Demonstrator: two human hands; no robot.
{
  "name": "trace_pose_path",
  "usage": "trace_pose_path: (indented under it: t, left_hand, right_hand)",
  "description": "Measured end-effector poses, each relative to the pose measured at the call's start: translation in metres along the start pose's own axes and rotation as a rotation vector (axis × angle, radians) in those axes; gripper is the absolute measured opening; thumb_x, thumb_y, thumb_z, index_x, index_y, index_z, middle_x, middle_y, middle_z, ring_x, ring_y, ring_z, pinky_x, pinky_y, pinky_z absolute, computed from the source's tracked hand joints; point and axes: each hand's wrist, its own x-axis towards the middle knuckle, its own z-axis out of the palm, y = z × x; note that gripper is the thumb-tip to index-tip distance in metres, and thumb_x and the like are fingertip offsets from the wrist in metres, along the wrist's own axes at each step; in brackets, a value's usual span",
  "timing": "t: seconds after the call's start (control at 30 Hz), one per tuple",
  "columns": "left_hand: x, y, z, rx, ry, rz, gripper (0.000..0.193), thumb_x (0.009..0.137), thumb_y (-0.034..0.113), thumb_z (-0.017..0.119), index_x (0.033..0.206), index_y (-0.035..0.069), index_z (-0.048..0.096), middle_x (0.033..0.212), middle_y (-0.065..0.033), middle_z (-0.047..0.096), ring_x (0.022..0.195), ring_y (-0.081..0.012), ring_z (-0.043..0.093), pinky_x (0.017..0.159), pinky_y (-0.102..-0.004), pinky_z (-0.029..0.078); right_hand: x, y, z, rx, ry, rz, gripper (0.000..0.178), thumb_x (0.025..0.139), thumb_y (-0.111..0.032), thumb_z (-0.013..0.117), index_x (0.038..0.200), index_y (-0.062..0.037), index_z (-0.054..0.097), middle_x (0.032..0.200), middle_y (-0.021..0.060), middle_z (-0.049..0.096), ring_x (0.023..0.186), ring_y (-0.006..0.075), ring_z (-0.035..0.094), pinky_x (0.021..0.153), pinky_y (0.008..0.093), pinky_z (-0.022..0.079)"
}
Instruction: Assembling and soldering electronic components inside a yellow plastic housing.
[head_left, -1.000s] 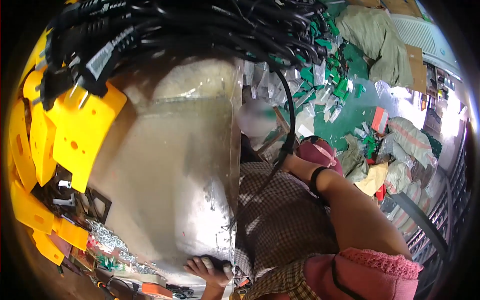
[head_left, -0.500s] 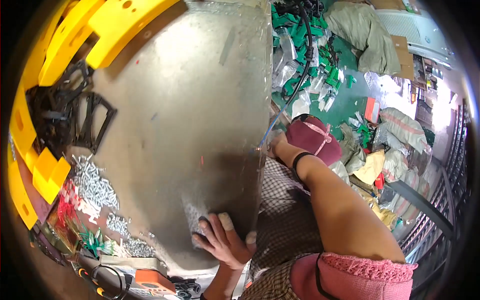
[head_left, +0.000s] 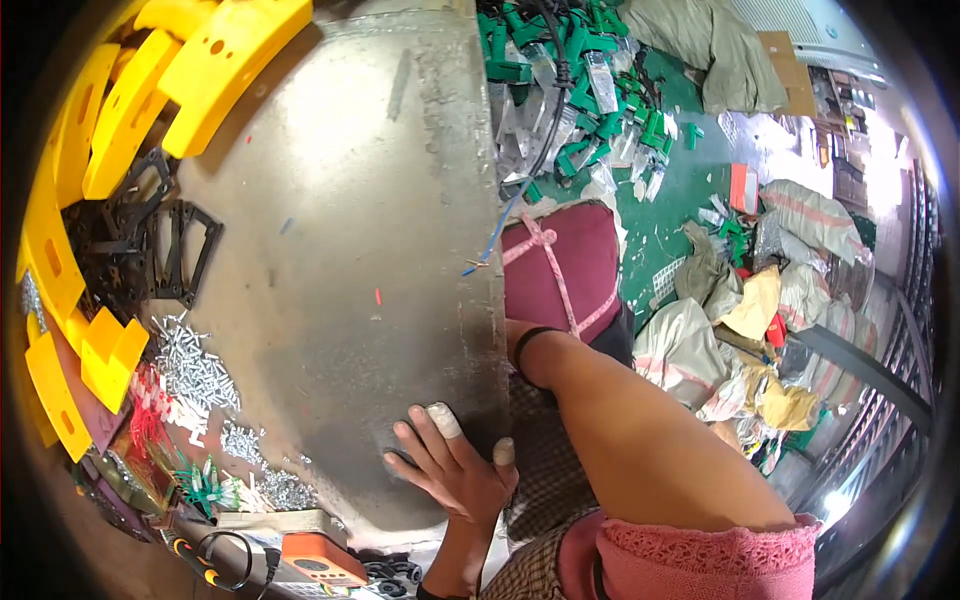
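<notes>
My left hand [head_left: 455, 462] rests palm down near the close edge of the metal tabletop [head_left: 370, 230], its fingers spread and nothing in them. White wraps cover a fingertip and the thumb tip. My right forearm [head_left: 650, 430], with a pink cuff and a dark wristband, reaches in from the lower right. Its hand passes beneath the table edge, so the fingers are hidden and I cannot tell what they hold. Just beyond that wrist sits a maroon cushion [head_left: 575, 265] tied with a pink strap. A blue cable end [head_left: 485, 258] lies over the table edge.
Yellow curved parts [head_left: 230, 70], black frames [head_left: 185, 250] and silver screws [head_left: 190, 365] lie along the table's left. An orange device [head_left: 322, 560] stands at the lower left. Green parts [head_left: 590, 90] are heaped on the floor, with woven sacks [head_left: 685, 350] farther right.
My right hand has moved from beside the cushion to below the table edge. The view has shifted, showing more of the cushion. A pale patch by my left fingertips no longer shows.
</notes>
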Motion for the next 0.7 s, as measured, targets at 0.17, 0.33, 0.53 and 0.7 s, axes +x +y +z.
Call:
trace_pose_path:
  t: [0.17,0.33,0.53,0.7]
  left_hand:
    - [0.0,0.002,0.003,-0.01,0.033,0.003,0.073,0.101,0.049,0.031,0.144,-0.01,0.032,0.15,-0.033,0.031,0.141,-0.0528,0.025,0.112,-0.0666,0.01]
    - [0.006,0.008,0.0,-0.04,0.008,-0.055,0.073,0.1,0.051,0.032,0.142,-0.009,0.036,0.149,-0.0314,0.035,0.139,-0.0527,0.027,0.11,-0.069,0.011]
    - [-0.006,-0.005,0.0,-0.07,-0.109,-0.109,0.076,0.097,0.055,0.036,0.144,-0.004,0.04,0.152,-0.0283,0.033,0.143,-0.0476,0.023,0.112,-0.067,0.008]
    - [-0.015,-0.006,0.016,-0.107,-0.029,-0.04,0.071,0.095,0.055,0.038,0.137,0.0,0.052,0.15,-0.0226,0.04,0.143,-0.0435,0.027,0.109,-0.0698,0.016]
  right_hand:
    - [-0.042,0.009,0.006,0.09,-0.079,0.088,0.05,0.093,-0.049,0.049,0.129,-0.0154,0.062,0.131,0.0062,0.06,0.122,0.0292,0.053,0.104,0.0543,0.032]
    - [-0.07,0.027,0.006,0.13,-0.136,0.142,0.05,0.093,-0.049,0.05,0.127,-0.0151,0.063,0.129,0.0064,0.061,0.121,0.029,0.054,0.103,0.0535,0.033]
    - [-0.071,0.044,-0.028,0.077,-0.166,0.099,0.049,0.092,-0.048,0.051,0.126,-0.0147,0.063,0.127,0.0065,0.062,0.119,0.0287,0.055,0.101,0.0524,0.035]
    - [-0.022,0.069,-0.089,-0.05,-0.128,-0.038,0.048,0.092,-0.048,0.052,0.124,-0.0144,0.064,0.125,0.0066,0.062,0.117,0.0285,0.056,0.1,0.0515,0.036]
